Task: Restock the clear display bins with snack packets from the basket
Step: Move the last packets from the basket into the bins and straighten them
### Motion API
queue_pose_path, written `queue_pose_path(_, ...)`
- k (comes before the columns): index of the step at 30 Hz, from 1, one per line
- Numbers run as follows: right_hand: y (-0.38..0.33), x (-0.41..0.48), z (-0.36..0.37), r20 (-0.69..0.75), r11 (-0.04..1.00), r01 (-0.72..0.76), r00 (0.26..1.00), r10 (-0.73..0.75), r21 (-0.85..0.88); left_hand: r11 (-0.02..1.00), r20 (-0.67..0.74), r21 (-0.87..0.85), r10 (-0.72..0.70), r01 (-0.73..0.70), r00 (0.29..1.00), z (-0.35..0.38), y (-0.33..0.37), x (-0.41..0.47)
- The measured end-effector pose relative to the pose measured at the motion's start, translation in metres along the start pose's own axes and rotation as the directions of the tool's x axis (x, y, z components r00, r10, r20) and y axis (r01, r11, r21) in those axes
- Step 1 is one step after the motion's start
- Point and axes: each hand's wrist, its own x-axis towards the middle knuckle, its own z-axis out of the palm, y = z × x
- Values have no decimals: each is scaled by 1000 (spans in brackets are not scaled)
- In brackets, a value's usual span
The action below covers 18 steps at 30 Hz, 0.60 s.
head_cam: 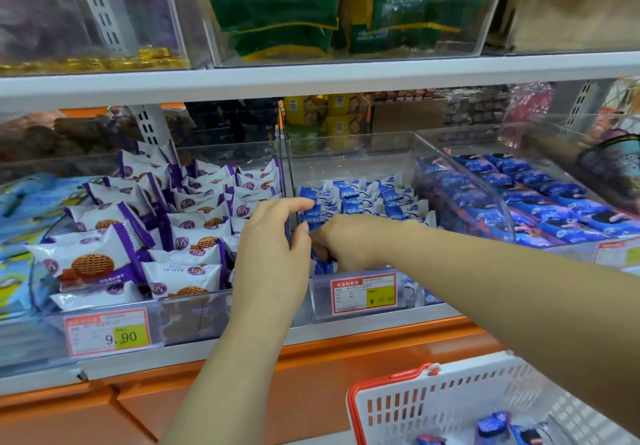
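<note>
The middle clear bin [356,154] holds several small blue-and-white snack packets [367,202]. My right hand [346,242] reaches into its front left corner, fingers curled down onto a blue packet [323,266] there. My left hand [277,244] hovers at the divider between this bin and the purple one, fingers loosely bent, thumb near the right hand, holding nothing that I can see. The white basket [450,399] with red rim sits at the bottom right, with a few blue packets [491,425] in it.
A bin of purple-and-white biscuit packets [145,230] stands to the left, a bin of dark blue cookie packs [540,199] to the right. Price tags [363,292] hang on the bin fronts. An upper shelf [311,74] carries green bags. An orange ledge [311,351] runs below.
</note>
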Motion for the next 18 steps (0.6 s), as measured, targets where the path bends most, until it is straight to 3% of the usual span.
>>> queue_pose_path(4, 7, -16, -6, -43, 988, -57, 997, 64, 146, 1000, -10, 15, -2, 2, 1000, 3, -1, 1)
queue_pose_path(7, 11, -46, -8, -187, 970, -57, 977, 103, 235, 996, -20, 85, 21, -19, 1000, 5, -1, -2)
queue_pose_path(9, 11, -76, -7, -323, 958, -38, 937, 133, 285, 988, -48, 132, 85, -78, 995, 6, 5, -7)
queue_pose_path(12, 11, -134, 2, -508, 942, 20, 846, 164, 336, 952, -40, 119, 288, -282, 957, 9, 25, -22)
queue_pose_path(15, 16, -194, 35, -579, 904, 50, 783, 228, 424, 883, 134, 3, 464, -469, 875, 29, 46, -49)
queue_pose_path(18, 30, -240, 91, -452, 865, -58, 834, 316, 498, 843, 480, -68, 497, -534, 723, 61, 57, -82)
